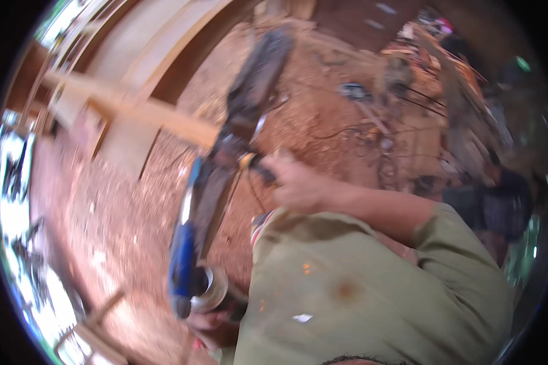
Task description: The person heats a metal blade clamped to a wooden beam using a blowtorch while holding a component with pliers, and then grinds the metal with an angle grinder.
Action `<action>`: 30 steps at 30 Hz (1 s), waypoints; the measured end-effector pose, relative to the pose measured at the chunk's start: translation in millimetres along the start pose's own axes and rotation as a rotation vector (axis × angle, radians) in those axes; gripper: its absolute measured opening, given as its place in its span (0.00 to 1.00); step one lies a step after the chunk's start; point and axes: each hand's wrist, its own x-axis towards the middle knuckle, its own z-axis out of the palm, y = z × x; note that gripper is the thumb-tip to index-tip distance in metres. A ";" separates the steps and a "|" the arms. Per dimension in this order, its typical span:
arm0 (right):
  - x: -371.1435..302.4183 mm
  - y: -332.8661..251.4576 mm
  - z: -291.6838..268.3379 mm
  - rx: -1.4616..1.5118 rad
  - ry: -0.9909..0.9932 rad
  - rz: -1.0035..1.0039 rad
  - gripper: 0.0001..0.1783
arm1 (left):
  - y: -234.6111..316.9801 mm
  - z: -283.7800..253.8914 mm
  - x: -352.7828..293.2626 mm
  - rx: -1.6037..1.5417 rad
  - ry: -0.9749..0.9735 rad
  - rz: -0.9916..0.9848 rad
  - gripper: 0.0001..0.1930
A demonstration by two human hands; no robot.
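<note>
My right hand (295,182) reaches in from the right, its fingers closed round a black and yellow tool grip (256,167); blur hides the tool's kind. The grip meets a long, dark beam-like piece (256,85) that runs from the upper middle down to the left. Alongside the beam's lower part is a long tool with a blue handle (184,261) and a silver length. My left hand (213,322) is at the lower middle, touching or just below a round silver can-like thing (212,289). Its fingers are smeared, so its hold is unclear.
Pale wooden boards and framing (134,109) stand at the upper left, one rail meeting the dark beam. Reddish ground (122,207) with scattered chips lies below. Cords and a blue-grey item (354,91) are on the ground at right. A wooden frame (97,334) is at lower left.
</note>
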 end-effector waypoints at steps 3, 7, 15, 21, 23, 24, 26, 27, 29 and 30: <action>11.2 2.4 6.6 0.047 -0.060 0.037 0.21 | -45.8 -22.9 23.9 0.201 -0.360 0.447 0.49; -0.1 -18.1 -7.9 0.037 -0.092 0.075 0.16 | -39.4 -14.8 41.4 0.162 -0.496 0.491 0.42; 9.7 8.6 8.9 0.054 0.050 -0.020 0.22 | 6.9 8.1 19.2 -0.017 -0.242 0.249 0.49; 4.3 8.4 9.7 0.030 0.039 0.033 0.12 | 16.8 9.8 5.5 -0.348 -0.096 0.008 0.52; 4.5 10.9 10.2 0.000 0.073 -0.001 0.12 | 18.6 10.4 0.7 -0.404 -0.077 -0.026 0.51; 4.6 9.7 10.3 -0.029 0.113 -0.031 0.12 | 20.4 12.2 -1.7 -0.462 -0.065 -0.059 0.50; 1.9 6.8 8.9 -0.003 0.111 -0.057 0.12 | 28.3 15.8 -3.8 -0.461 -0.061 -0.094 0.52; 0.7 4.7 8.3 0.024 0.114 -0.078 0.13 | 29.9 15.3 -5.1 -0.462 -0.064 -0.130 0.54; 0.0 0.3 6.9 0.121 0.057 -0.005 0.14 | 21.1 13.1 -13.1 -0.452 -0.061 -0.108 0.53; 3.9 0.0 7.2 0.170 0.023 0.033 0.14 | 17.3 11.6 -18.1 -0.442 -0.058 -0.083 0.52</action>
